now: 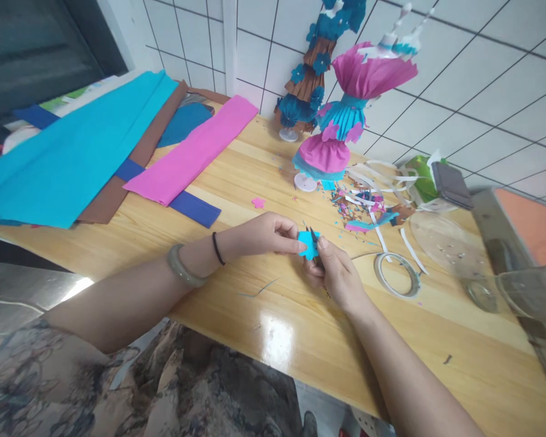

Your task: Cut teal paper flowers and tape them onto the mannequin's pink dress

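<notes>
Right hand point(339, 271) grips scissors point(314, 235); left hand point(273, 233) pinches blue paper point(307, 247) against them, above table point(346, 364). Best, likely: turn paper through short snips, keeping left hand clear. Pink flower point(258, 203) lies flat beyond.

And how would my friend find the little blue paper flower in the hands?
Look over the wooden table for the left hand, with a bracelet on its arm. It pinches the bright blue flower, and the right hand holds dark scissors there. Unlike the pink flower lying nearby, it's blue and held.
</notes>
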